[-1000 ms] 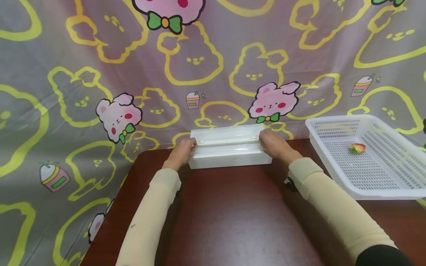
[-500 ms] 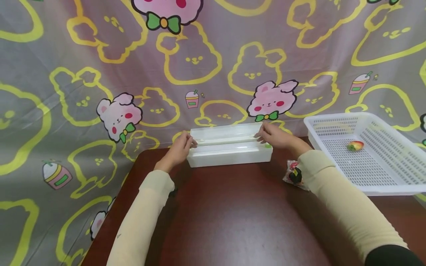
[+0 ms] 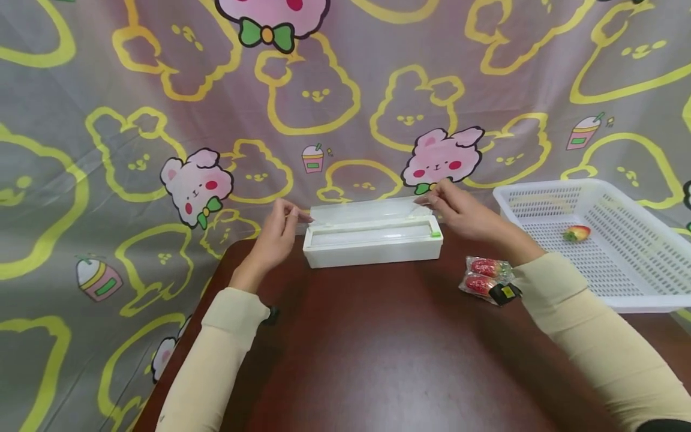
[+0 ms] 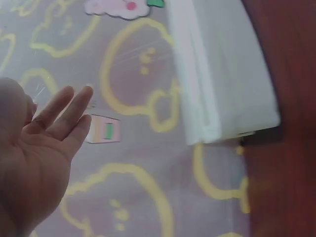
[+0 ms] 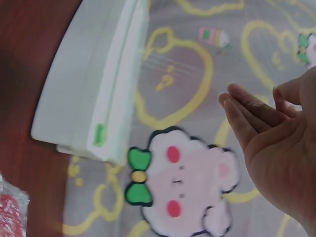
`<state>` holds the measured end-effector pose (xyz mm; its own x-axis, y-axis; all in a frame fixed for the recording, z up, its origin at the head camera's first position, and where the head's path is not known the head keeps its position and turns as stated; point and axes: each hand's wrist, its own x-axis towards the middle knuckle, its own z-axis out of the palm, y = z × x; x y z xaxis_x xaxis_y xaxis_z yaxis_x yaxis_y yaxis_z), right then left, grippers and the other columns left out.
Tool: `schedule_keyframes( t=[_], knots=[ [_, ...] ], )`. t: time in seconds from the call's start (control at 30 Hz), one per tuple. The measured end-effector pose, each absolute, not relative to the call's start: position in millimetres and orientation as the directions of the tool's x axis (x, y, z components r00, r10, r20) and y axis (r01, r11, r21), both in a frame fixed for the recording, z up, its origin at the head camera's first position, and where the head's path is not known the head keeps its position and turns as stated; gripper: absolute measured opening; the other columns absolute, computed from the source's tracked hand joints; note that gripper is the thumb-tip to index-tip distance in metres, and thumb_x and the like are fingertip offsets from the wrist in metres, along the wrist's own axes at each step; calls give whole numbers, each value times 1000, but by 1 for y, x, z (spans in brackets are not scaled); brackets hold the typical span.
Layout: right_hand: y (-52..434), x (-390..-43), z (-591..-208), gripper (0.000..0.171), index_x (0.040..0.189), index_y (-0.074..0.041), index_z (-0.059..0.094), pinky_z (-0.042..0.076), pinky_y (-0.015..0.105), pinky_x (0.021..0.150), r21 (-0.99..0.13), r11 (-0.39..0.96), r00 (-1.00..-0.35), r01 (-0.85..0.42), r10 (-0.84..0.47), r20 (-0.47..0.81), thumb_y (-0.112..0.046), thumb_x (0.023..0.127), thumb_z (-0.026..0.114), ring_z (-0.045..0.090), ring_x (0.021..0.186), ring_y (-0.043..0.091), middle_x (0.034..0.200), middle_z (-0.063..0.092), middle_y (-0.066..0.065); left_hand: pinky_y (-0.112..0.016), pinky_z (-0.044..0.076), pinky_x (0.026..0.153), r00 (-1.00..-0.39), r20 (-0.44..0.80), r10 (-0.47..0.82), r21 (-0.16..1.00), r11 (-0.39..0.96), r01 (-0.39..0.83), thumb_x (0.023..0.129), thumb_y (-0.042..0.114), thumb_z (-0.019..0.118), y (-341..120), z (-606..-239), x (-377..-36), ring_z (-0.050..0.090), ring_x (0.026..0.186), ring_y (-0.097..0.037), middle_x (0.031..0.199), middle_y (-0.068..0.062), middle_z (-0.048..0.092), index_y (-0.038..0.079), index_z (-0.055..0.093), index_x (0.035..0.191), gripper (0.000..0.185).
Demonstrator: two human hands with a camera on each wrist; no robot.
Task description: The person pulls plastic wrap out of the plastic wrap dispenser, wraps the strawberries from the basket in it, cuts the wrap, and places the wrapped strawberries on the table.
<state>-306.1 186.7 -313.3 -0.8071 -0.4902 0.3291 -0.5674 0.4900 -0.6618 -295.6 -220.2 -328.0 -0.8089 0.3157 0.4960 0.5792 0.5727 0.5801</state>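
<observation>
A long white cling film dispenser (image 3: 372, 249) stands at the back of the table, its translucent lid raised behind it. A sheet of clear cling film, visible mainly as faint creases (image 5: 173, 61) in the wrist views, stretches up from the dispenser between the hands. My left hand (image 3: 275, 234) pinches the film's edge with thumb and forefinger at the dispenser's left end, other fingers spread. At the right end, my right hand (image 3: 461, 213) pinches the other corner, its fingertips a little higher. A green slider (image 3: 435, 234) sits on the dispenser's right end.
Two red strawberries in clear wrap (image 3: 483, 276) lie on the brown table (image 3: 378, 336), by the right wrist. At the right, a white perforated basket (image 3: 594, 303) holds one strawberry piece (image 3: 576, 233). A patterned curtain (image 3: 345, 78) hangs close behind the dispenser.
Both hands have risen from the dispenser's ends and moved slightly outward, drawing film up. The wrapped strawberries, earlier mostly hidden by the right sleeve, now show.
</observation>
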Motion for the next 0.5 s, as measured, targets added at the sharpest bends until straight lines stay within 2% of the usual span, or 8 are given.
schedule_keyframes(
  t=[0.07, 0.2, 0.3, 0.37, 0.43, 0.5],
  knots=[
    [186, -295, -306, 17, 105, -4, 44, 44, 36, 79, -639, 500, -802, -584, -473, 364, -21, 110, 44, 60, 128, 32, 133, 66, 17, -49, 47, 88, -790, 522, 321, 563, 567, 602, 113, 17, 33, -221, -319, -286, 66, 111, -36, 114, -20, 70, -2, 42, 115, 21],
    [187, -273, -297, 14, 104, -7, 47, 41, 30, 74, -571, 511, -765, -642, -471, 439, -20, 110, 45, 64, 118, 27, 132, 68, 12, -42, 43, 79, -772, 551, 318, 533, 578, 618, 112, 17, 36, -223, -307, -266, 65, 105, -32, 115, -17, 70, -1, 43, 116, 20],
    [189, -257, -292, 7, 106, -8, 48, 39, 29, 71, -490, 517, -712, -702, -491, 502, -14, 109, 47, 66, 110, 25, 131, 69, 11, -37, 41, 75, -763, 565, 315, 514, 588, 624, 111, 17, 40, -224, -302, -248, 64, 100, -28, 115, -14, 71, 1, 44, 116, 17],
    [190, -246, -290, 2, 107, -8, 49, 40, 27, 70, -444, 510, -674, -737, -506, 538, -10, 107, 48, 68, 110, 23, 130, 69, 11, -35, 41, 74, -753, 577, 317, 500, 591, 633, 111, 16, 42, -225, -300, -236, 64, 94, -25, 114, -12, 72, 3, 45, 115, 14],
    [192, -235, -289, 1, 107, -7, 49, 40, 24, 64, -413, 507, -649, -757, -511, 563, -8, 106, 50, 68, 88, 17, 130, 69, 12, -32, 41, 74, -732, 599, 326, 476, 590, 652, 109, 12, 45, -226, -299, -225, 64, 94, -22, 113, -10, 73, 3, 45, 114, 10],
    [192, -223, -288, 3, 107, -8, 49, 39, 23, 61, -406, 508, -644, -760, -504, 575, -8, 106, 51, 57, 70, 10, 130, 69, 11, -30, 40, 71, -708, 622, 335, 455, 581, 674, 108, 7, 48, -228, -298, -214, 61, 82, -20, 113, -9, 74, 2, 46, 113, 8]
  ],
)
